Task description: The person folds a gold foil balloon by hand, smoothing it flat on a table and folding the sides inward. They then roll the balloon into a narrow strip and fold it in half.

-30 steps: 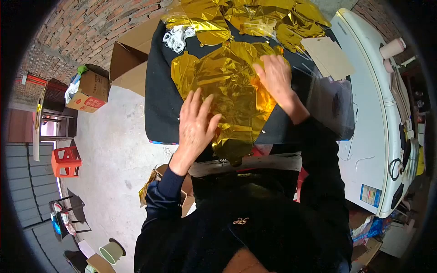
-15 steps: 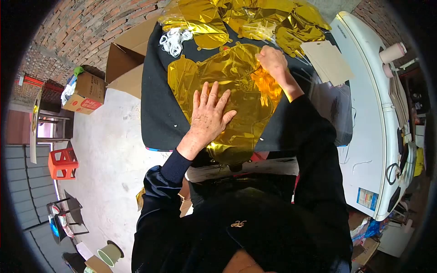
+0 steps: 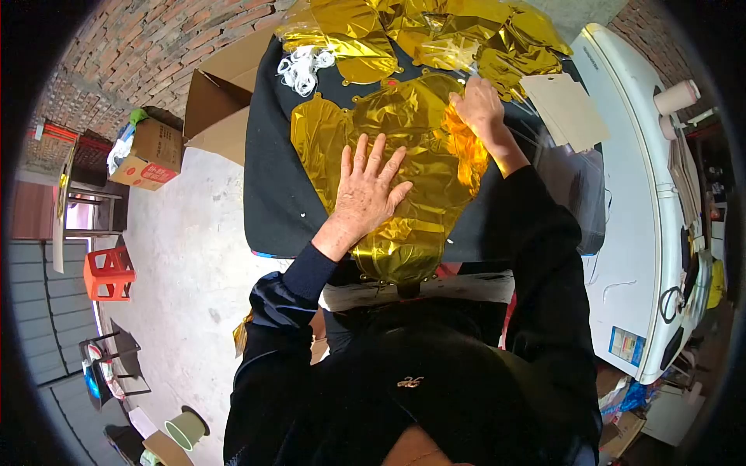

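Observation:
A flat gold foil balloon [image 3: 426,179] with small tabs along its edge lies on a black-covered table [image 3: 272,190]. My left hand [image 3: 364,194] rests flat on the middle of the foil with its fingers spread. At the upper right edge of the balloon, my right hand [image 3: 479,109] is closed, pinching the foil edge. Below that hand the foil is creased and shines orange. What lies inside the right fingers is mostly hidden.
More gold foil balloons [image 3: 334,31] are heaped at the table's far side, with a bundle of white string [image 3: 305,70] beside them. Beige card sheets [image 3: 563,109] lie at the right. A white freezer [image 3: 633,202] borders the table; an opened cardboard box [image 3: 221,109] stands left.
My right hand has shifted slightly right with the foil edge, and the right side of the balloon is pulled up and more crumpled. My left hand stays flat on the foil.

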Demonstrator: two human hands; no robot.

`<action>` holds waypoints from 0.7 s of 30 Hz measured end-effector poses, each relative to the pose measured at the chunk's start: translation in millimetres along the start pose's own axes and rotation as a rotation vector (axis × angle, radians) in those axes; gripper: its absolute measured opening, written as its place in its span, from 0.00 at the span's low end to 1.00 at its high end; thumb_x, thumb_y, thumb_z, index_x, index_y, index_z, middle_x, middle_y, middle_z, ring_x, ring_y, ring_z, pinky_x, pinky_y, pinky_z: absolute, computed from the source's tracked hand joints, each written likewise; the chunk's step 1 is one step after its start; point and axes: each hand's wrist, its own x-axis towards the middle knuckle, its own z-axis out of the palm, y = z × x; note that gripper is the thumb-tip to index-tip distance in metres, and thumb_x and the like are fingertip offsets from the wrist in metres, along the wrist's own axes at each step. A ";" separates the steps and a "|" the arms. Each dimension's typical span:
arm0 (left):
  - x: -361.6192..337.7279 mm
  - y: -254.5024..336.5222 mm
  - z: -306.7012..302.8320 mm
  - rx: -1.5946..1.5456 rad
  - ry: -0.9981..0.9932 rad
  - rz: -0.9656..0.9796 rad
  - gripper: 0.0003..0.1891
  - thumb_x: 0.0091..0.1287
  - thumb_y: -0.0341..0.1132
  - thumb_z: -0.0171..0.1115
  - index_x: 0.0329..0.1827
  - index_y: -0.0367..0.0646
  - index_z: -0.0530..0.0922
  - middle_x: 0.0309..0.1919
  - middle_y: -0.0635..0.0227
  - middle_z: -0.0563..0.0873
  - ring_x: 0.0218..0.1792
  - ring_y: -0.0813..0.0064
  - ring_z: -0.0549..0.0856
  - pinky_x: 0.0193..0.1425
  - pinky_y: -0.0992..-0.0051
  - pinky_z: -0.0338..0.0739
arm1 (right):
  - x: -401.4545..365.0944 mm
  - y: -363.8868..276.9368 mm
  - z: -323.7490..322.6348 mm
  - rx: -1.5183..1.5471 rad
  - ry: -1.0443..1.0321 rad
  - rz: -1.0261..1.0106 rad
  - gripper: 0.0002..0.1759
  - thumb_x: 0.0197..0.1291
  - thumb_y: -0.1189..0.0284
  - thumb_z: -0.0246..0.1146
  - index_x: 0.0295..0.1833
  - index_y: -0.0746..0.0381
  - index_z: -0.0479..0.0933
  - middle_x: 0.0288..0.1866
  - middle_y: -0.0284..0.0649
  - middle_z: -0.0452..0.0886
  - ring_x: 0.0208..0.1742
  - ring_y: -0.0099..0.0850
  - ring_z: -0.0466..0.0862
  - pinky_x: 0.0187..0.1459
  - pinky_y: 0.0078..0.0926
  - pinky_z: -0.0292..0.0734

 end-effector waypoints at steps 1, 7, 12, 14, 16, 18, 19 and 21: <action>-0.1 0.3 -1.1 0.005 0.005 0.003 0.33 0.80 0.61 0.51 0.83 0.56 0.68 0.82 0.51 0.64 0.83 0.42 0.58 0.84 0.39 0.49 | 2.5 -0.9 -2.5 -0.011 -0.079 0.012 0.29 0.65 0.56 0.70 0.63 0.64 0.76 0.60 0.60 0.81 0.62 0.61 0.81 0.62 0.54 0.79; 0.2 2.8 -6.5 0.003 -0.025 -0.006 0.33 0.80 0.60 0.49 0.83 0.57 0.66 0.83 0.52 0.63 0.82 0.41 0.59 0.84 0.40 0.50 | 21.6 -0.3 -15.9 0.012 -0.275 0.027 0.30 0.65 0.55 0.67 0.66 0.63 0.78 0.66 0.55 0.81 0.66 0.56 0.81 0.65 0.52 0.78; -0.2 3.1 -7.8 -0.001 -0.015 -0.001 0.33 0.80 0.59 0.50 0.83 0.56 0.67 0.82 0.52 0.64 0.82 0.42 0.59 0.84 0.39 0.50 | 30.3 -11.4 -30.3 0.109 -0.333 0.057 0.27 0.65 0.55 0.65 0.61 0.62 0.81 0.56 0.53 0.86 0.57 0.49 0.87 0.58 0.47 0.81; -0.4 3.2 -8.2 -0.004 -0.011 -0.002 0.33 0.80 0.59 0.50 0.83 0.56 0.67 0.82 0.52 0.64 0.82 0.42 0.59 0.84 0.39 0.50 | 37.6 -19.8 -34.6 0.206 -0.376 0.023 0.26 0.65 0.53 0.65 0.59 0.62 0.81 0.52 0.51 0.88 0.54 0.46 0.88 0.56 0.44 0.81; 0.1 3.5 -8.5 -0.004 -0.006 -0.001 0.32 0.80 0.59 0.50 0.83 0.56 0.67 0.82 0.52 0.64 0.82 0.42 0.59 0.84 0.40 0.50 | 43.8 -41.9 -51.9 0.373 -0.463 -0.032 0.26 0.65 0.53 0.66 0.57 0.62 0.82 0.51 0.49 0.88 0.52 0.42 0.89 0.55 0.41 0.82; 0.8 3.7 -9.3 0.000 -0.011 -0.001 0.32 0.80 0.59 0.50 0.83 0.56 0.68 0.82 0.52 0.65 0.82 0.42 0.59 0.84 0.40 0.50 | 29.4 -71.9 -77.2 0.735 -0.549 -0.088 0.26 0.69 0.50 0.66 0.57 0.62 0.81 0.50 0.47 0.88 0.50 0.34 0.89 0.51 0.36 0.83; 0.8 3.7 -9.6 0.002 -0.013 -0.002 0.32 0.80 0.59 0.51 0.82 0.56 0.68 0.82 0.52 0.65 0.82 0.42 0.59 0.84 0.40 0.50 | 22.3 -78.9 -83.4 0.933 -0.621 -0.099 0.26 0.72 0.51 0.64 0.58 0.63 0.81 0.50 0.46 0.88 0.48 0.33 0.88 0.50 0.34 0.83; 0.3 3.7 -9.7 0.009 -0.026 -0.006 0.32 0.80 0.59 0.51 0.82 0.57 0.68 0.82 0.53 0.65 0.82 0.42 0.59 0.84 0.40 0.50 | 12.9 -85.2 -90.2 1.330 -0.757 -0.118 0.25 0.78 0.51 0.60 0.58 0.64 0.81 0.50 0.44 0.87 0.46 0.30 0.86 0.48 0.31 0.83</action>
